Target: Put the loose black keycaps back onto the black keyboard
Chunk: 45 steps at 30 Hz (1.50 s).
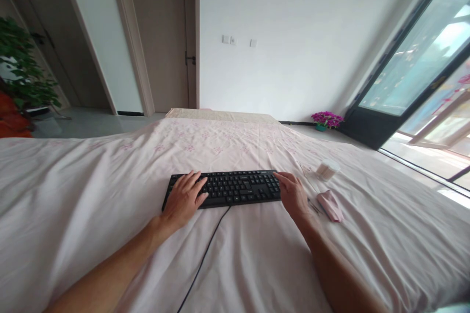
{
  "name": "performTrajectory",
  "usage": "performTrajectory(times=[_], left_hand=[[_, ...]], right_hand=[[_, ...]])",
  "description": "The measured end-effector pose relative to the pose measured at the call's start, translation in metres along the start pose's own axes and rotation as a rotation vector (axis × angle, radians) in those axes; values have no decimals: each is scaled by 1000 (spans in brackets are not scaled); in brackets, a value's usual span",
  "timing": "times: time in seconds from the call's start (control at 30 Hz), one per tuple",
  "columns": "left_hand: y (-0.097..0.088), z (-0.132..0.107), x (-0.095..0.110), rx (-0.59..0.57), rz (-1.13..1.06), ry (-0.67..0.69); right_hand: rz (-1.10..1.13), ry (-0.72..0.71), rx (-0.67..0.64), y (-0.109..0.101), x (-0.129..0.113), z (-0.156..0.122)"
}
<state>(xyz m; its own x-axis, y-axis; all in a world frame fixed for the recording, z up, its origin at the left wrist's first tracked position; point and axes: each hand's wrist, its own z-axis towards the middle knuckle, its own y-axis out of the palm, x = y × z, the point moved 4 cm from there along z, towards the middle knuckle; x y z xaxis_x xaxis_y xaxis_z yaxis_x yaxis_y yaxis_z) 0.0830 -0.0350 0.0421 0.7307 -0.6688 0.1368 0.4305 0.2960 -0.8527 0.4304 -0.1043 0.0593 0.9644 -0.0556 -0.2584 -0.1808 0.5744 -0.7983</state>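
A black keyboard (235, 187) lies on a table covered with a pale pink floral cloth (91, 190). My left hand (184, 198) rests over the keyboard's left end, fingers spread and lying flat on the keys. Over the keyboard's right end sits my right hand (293, 193), fingers stretched forward and flat. Neither hand holds anything. The keyboard's black cable (205, 254) runs from its near edge toward me across the cloth.
A small round clear container (328, 169) stands to the right of the keyboard, and a folded pink cloth (330, 205) lies beside my right hand. Beyond are a door, a potted plant (22, 68) at left, pink flowers (326, 120) and a glass door at right.
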Motion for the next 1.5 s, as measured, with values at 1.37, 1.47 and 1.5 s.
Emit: performTrajectory(times=[1.37, 1.47, 1.5], left_hand=[[25, -26, -61, 66, -306, -626], [27, -15, -69, 101, -441, -681], [29, -9, -74, 110, -480, -689]], right_hand=[[-97, 165, -127, 40, 17, -14], [54, 167, -118, 40, 23, -5], [120, 162, -108, 40, 25, -1]])
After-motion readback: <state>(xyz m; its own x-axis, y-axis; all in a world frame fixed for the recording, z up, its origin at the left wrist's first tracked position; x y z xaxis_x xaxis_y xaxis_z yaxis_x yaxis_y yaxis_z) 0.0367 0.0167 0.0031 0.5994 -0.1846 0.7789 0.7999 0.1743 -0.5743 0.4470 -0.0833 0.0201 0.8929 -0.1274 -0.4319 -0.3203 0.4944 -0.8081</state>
